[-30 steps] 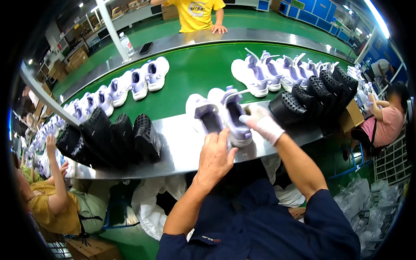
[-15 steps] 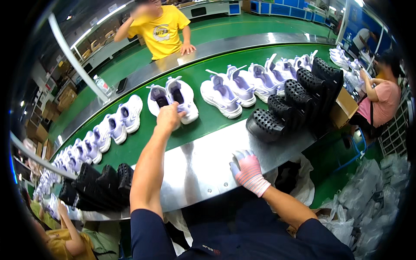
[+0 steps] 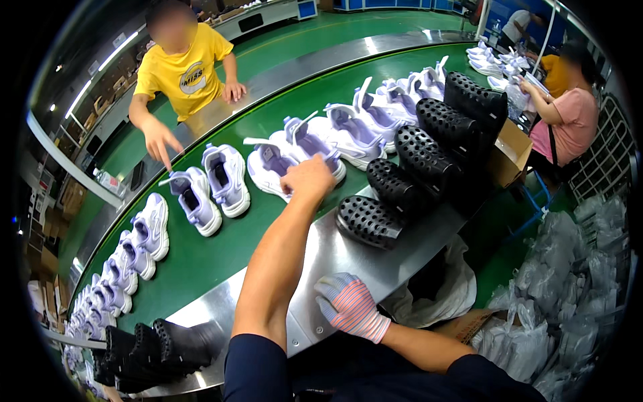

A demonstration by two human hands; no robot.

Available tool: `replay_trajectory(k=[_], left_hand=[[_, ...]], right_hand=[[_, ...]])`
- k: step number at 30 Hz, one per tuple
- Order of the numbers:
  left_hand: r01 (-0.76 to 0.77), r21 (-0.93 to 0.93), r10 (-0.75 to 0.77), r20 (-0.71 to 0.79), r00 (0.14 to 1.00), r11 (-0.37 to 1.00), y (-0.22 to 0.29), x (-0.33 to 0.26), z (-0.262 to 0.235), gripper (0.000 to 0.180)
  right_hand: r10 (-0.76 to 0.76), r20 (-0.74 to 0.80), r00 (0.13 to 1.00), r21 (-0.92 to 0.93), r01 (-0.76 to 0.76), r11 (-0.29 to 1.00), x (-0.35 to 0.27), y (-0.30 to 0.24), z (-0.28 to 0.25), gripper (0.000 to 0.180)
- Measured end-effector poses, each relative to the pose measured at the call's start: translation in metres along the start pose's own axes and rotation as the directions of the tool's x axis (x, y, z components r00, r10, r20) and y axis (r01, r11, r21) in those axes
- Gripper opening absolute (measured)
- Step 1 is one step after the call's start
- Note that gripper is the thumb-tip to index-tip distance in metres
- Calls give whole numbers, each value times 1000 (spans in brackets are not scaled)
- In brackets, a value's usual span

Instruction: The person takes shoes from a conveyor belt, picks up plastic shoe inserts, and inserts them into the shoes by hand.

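Observation:
My bare left hand (image 3: 309, 175) reaches over the green belt (image 3: 258, 228), its fingers curled at the heel of a white and lilac sneaker (image 3: 311, 142). Its matching sneaker (image 3: 269, 167) stands just left. Part of the grip hides behind my hand. My right hand (image 3: 351, 305), in a striped glove, rests on the metal edge with fingers curled in and nothing seen in it. Left of my left hand stands a sneaker pair with dark insides (image 3: 226, 179). Black perforated shoe-shaped forms (image 3: 370, 221) stand in a row right of my hands.
More sneakers (image 3: 110, 285) line the belt to the left. Black forms (image 3: 181, 342) stand at the lower left. Opposite, a person in yellow (image 3: 184, 77) points at the dark-lined pair. A cardboard box (image 3: 510, 154), a seated person in pink (image 3: 566, 124) and plastic bags (image 3: 562, 295) are at right.
My left hand has moved right, from the dark-lined pair to the neighbouring sneakers. My right hand's fingers have curled in. The view has shifted right; the person opposite has lowered an arm to point.

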State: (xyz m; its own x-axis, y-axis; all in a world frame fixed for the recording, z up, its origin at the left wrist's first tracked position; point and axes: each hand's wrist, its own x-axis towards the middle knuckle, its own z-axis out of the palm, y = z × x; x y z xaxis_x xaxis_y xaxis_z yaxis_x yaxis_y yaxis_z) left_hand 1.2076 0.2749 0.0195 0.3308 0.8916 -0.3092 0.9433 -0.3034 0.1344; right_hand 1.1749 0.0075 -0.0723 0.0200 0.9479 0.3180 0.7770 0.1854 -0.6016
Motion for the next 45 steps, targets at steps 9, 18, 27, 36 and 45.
replay_trajectory(k=[9, 18, 27, 36, 45], left_hand=[[-202, -137, 168, -222, 960, 970, -67, -16, -71, 49], [-227, 119, 256, -381, 889, 966, -143, -238, -38, 37], [-194, -38, 166, -373, 913, 980, -164, -344, 4, 62], [-514, -196, 272, -665, 696, 835, -126, -353, -20, 62], [-680, -343, 673, -162, 722, 648, -95, -340, -7, 78]], right_hand=[[-37, 26, 999, 17, 37, 999, -3, -2, -6, 29], [-59, -645, 762, 142, 195, 970, 15, 4, -202, 18], [3, -489, 873, -721, -405, 563, 102, 120, -302, 55], [-615, -189, 765, -635, 383, 671, 61, -50, -310, 43], [-493, 520, 697, -195, 659, 726, -2, -90, -239, 39]])
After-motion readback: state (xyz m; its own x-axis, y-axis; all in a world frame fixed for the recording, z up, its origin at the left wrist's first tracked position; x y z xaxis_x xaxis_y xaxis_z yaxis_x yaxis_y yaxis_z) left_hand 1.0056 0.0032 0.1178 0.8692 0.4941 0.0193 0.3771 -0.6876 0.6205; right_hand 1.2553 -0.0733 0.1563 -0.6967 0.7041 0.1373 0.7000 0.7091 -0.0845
